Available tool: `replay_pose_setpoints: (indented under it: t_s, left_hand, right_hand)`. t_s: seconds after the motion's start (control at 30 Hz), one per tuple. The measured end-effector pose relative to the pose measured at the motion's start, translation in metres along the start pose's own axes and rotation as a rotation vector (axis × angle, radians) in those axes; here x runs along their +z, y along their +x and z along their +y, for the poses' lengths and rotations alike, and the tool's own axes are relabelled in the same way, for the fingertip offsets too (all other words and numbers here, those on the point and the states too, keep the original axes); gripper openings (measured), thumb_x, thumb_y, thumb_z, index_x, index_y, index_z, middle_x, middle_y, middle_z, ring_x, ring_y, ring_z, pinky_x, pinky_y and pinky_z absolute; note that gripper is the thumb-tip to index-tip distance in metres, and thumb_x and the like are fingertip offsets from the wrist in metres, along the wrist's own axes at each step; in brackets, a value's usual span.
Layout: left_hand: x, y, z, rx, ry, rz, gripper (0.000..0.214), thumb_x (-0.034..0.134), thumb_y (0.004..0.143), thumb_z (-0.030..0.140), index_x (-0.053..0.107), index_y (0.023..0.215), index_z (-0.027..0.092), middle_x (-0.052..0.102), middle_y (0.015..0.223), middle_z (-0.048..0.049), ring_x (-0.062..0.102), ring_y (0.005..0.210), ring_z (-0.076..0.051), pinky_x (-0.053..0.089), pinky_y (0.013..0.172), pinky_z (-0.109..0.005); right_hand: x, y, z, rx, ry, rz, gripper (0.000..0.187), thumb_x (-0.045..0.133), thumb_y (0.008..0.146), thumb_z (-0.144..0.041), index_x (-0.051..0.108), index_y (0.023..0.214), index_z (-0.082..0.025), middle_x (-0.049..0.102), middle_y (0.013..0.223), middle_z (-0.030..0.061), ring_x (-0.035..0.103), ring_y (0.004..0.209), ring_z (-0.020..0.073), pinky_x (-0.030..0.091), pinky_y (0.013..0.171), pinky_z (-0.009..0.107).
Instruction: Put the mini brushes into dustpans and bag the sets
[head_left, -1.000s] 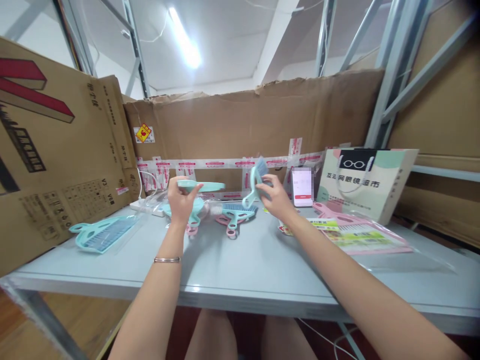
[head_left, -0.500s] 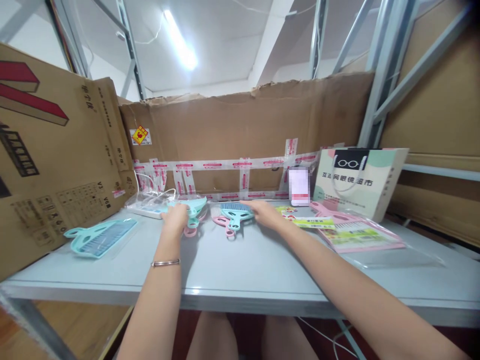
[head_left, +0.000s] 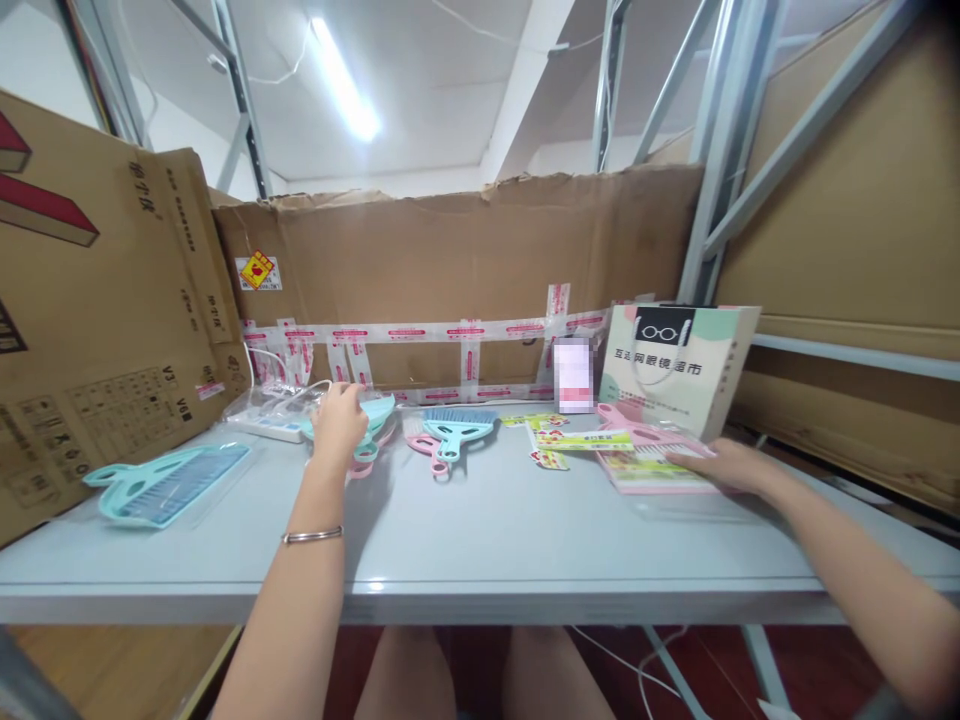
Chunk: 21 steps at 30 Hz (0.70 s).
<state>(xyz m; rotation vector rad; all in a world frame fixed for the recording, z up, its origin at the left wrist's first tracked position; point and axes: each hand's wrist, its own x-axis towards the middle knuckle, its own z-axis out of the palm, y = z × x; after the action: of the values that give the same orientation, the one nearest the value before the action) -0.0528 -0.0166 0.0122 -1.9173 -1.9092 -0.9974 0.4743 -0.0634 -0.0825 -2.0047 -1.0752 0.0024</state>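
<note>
My left hand [head_left: 339, 425] is over a teal dustpan [head_left: 379, 418] at the left of the middle, its fingers curled and largely hidden. Under that dustpan a pink one [head_left: 360, 470] shows. My right hand [head_left: 739, 467] grips the right side of a pink dustpan-and-brush set [head_left: 656, 480] in a clear bag, fingers across its top. Between the hands lies a small teal dustpan with a blue-bristled brush [head_left: 459, 428], overlapping a pink brush and handle [head_left: 429, 450].
Another bagged teal dustpan with brush [head_left: 169, 485] lies at left. Yellow-green card labels [head_left: 581, 440] lie before a phone [head_left: 574, 375]. A paper bag [head_left: 671, 370] stands behind the pink set. Behind the left hand is a power strip [head_left: 270, 428]. Cardboard [head_left: 450, 260] lines the back.
My right hand has moved right, from beside the middle teal brush onto the bagged pink set. My left hand stays by the teal dustpan, knuckles raised slightly. The view has swung a little right.
</note>
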Motion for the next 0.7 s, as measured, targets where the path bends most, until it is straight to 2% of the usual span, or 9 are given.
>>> replay_pose_setpoints:
  t_s: [0.07,0.1,0.23,0.33,0.43,0.53,0.57,0.63,0.7]
  left_hand:
    - [0.003,0.002,-0.003,0.054,-0.026,0.024,0.039,0.038,0.076,0.007,0.061,0.106,0.019,0.055,0.113,-0.0105,0.052,0.104,-0.027,0.042,0.085,-0.038]
    - [0.004,0.003,-0.004,0.079,-0.041,0.039,0.039,0.037,0.076,0.007,0.061,0.105,0.018,0.056,0.112,-0.01,0.053,0.104,-0.025,0.043,0.085,-0.036]
    - [0.008,0.005,-0.005,0.154,-0.1,0.091,0.036,0.035,0.079,0.009,0.062,0.101,0.017,0.057,0.109,-0.009,0.056,0.099,-0.023,0.043,0.083,-0.033]
    - [0.009,0.005,-0.002,0.191,-0.136,0.134,0.034,0.035,0.081,0.012,0.062,0.1,0.017,0.058,0.106,-0.0093,0.057,0.096,-0.023,0.044,0.082,-0.034]
    - [0.01,0.005,0.004,0.234,-0.2,0.203,0.032,0.036,0.082,0.014,0.061,0.1,0.015,0.059,0.102,-0.0107,0.056,0.094,-0.023,0.044,0.083,-0.035]
    - [0.015,0.002,0.017,0.302,-0.355,0.232,0.029,0.038,0.083,0.017,0.059,0.102,0.015,0.058,0.099,-0.0105,0.056,0.091,-0.021,0.045,0.082,-0.034]
    - [0.018,0.001,0.023,0.306,-0.438,0.207,0.027,0.039,0.084,0.02,0.059,0.102,0.015,0.058,0.099,-0.0102,0.057,0.089,-0.02,0.046,0.079,-0.033]
    - [0.024,-0.003,0.035,0.242,-0.65,0.096,0.029,0.042,0.085,0.028,0.055,0.107,0.015,0.055,0.104,-0.0106,0.058,0.081,-0.017,0.049,0.066,-0.028]
    - [0.029,-0.006,0.046,0.086,-0.89,-0.081,0.04,0.042,0.085,0.037,0.046,0.119,0.017,0.05,0.113,-0.0124,0.058,0.068,-0.013,0.047,0.052,-0.025]
  right_hand:
    - [-0.004,-0.003,-0.007,0.053,-0.12,-0.152,0.038,0.073,0.051,-0.045,0.04,0.047,-0.027,0.054,0.058,0.0094,0.057,0.06,0.0279,0.038,0.055,0.039]
    - [-0.007,-0.006,-0.013,0.08,-0.188,-0.158,0.033,0.069,0.057,-0.044,0.041,0.051,-0.026,0.055,0.06,0.0086,0.057,0.063,0.0273,0.038,0.055,0.037]
    - [-0.024,-0.024,-0.046,0.046,-0.259,0.157,0.014,0.052,0.074,-0.035,0.042,0.072,-0.025,0.055,0.067,0.0061,0.055,0.063,0.0263,0.035,0.052,0.033]
    - [-0.033,-0.035,-0.069,-0.095,-0.226,0.399,0.009,0.044,0.079,-0.032,0.038,0.079,-0.024,0.056,0.078,0.0086,0.053,0.066,0.0257,0.034,0.055,0.034]
    - [-0.035,-0.033,-0.091,-0.243,-0.044,0.604,0.012,0.046,0.077,-0.028,0.035,0.077,-0.023,0.053,0.084,0.0091,0.053,0.072,0.0239,0.037,0.062,0.036]
    - [-0.025,-0.02,-0.118,-0.31,0.262,0.743,0.017,0.048,0.075,-0.025,0.031,0.076,-0.023,0.047,0.08,0.0055,0.05,0.072,0.019,0.04,0.068,0.034]
    - [-0.018,-0.016,-0.129,-0.303,0.386,0.749,0.018,0.049,0.075,-0.024,0.031,0.076,-0.023,0.046,0.08,0.0042,0.049,0.072,0.0173,0.04,0.069,0.032]
    - [0.005,-0.011,-0.154,-0.225,0.607,0.668,0.02,0.05,0.073,-0.021,0.03,0.074,-0.023,0.044,0.079,0.0021,0.047,0.073,0.0151,0.04,0.072,0.03]
    - [0.034,-0.017,-0.179,-0.157,0.693,0.454,0.022,0.055,0.069,-0.021,0.033,0.07,-0.023,0.044,0.074,-0.0001,0.045,0.07,0.014,0.039,0.073,0.031]
